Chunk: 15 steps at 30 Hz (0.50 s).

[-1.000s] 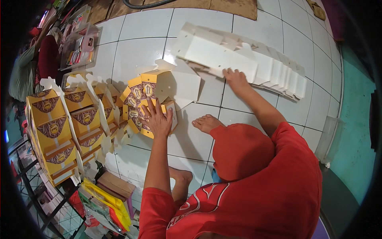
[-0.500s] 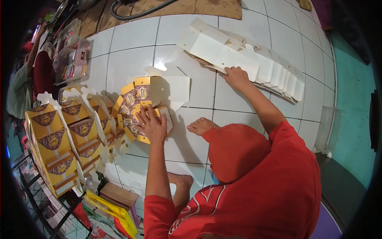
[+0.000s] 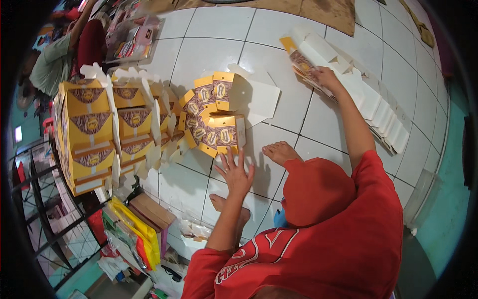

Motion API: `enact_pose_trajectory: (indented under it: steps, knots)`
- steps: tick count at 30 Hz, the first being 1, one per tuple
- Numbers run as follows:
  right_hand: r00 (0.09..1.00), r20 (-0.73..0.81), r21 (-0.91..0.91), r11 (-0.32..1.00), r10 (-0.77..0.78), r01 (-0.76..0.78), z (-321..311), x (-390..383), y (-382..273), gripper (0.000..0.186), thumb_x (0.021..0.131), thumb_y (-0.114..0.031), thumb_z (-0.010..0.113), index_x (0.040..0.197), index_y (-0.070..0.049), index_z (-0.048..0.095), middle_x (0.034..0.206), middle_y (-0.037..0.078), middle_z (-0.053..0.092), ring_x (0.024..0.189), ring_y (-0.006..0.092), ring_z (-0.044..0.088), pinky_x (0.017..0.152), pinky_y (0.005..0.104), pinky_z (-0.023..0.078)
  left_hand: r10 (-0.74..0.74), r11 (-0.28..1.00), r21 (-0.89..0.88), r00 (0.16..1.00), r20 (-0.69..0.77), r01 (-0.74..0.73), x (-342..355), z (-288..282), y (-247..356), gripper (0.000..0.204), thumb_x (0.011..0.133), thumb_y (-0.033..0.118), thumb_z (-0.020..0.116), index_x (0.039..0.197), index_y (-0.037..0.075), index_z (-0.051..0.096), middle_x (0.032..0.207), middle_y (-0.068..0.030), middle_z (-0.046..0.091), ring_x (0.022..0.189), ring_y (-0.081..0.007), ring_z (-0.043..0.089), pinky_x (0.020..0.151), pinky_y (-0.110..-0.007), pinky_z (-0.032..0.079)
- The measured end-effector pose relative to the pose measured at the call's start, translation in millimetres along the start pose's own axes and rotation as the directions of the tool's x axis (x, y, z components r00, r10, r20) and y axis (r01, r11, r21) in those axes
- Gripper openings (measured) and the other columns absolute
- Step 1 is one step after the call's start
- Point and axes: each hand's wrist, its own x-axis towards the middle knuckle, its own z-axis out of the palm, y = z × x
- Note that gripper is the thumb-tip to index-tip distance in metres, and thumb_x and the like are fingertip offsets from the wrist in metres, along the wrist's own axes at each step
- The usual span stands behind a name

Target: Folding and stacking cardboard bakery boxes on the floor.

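My right hand (image 3: 326, 79) grips the edge of a flat cardboard box (image 3: 301, 61), whose yellow and brown printed side is turned into view. That box lies along the near-left side of a long row of overlapping flat boxes (image 3: 367, 97), white side up. My left hand (image 3: 235, 177) holds nothing, its fingers spread just over the floor beside a curved fan of yellow and brown printed boxes (image 3: 200, 134). From the fan's far end a white flap (image 3: 261, 97) lies out on the tiles.
Stacked, made-up yellow boxes (image 3: 92, 127) with white edges stand on the left. Beyond them are a clear plastic bin (image 3: 137, 42) and another person (image 3: 55, 65). A black metal rack (image 3: 42, 214) and yellow plastic packets (image 3: 134, 224) are at lower left. Brown cardboard (image 3: 318, 12) covers the far floor.
My left hand has lifted off the fan of boxes and opened out toward me. At my right hand, a box's printed side has turned up into view. The whole view has shifted.
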Motion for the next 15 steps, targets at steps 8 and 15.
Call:
enact_pose_trajectory:
  steps: [8,15]
  knots:
    - [0.765,-0.613,0.216,0.888,-0.199,0.405,-47.6,-48.6,-45.4,0.023,0.086,-0.017,0.049,0.101,-0.002,0.057,0.076,0.016,0.06,0.07,0.0214,0.057,0.068,0.0332,0.044,-0.011,1.0,-0.016,0.996,-0.094,0.009,31.7,-29.2,-8.5,0.054,0.075,0.036,0.057,0.125,0.021,0.041,0.136,-0.016,0.023,0.126,-0.0376,0.02,0.095,-0.065,0.009]
    - [0.685,0.185,0.084,0.706,-0.704,0.703,-91.4,-200.5,-191.7,0.022,0.076,-0.007,0.051,0.095,-0.001,0.059,0.08,0.016,0.062,0.072,0.028,0.061,0.068,0.0321,0.046,0.159,0.971,-0.072,0.845,-0.51,-0.227,8.1,-148.4,38.1,0.061,0.072,0.036,0.062,0.125,0.017,0.039,0.135,-0.0168,0.025,0.124,-0.0378,0.024,0.096,-0.062,0.011]
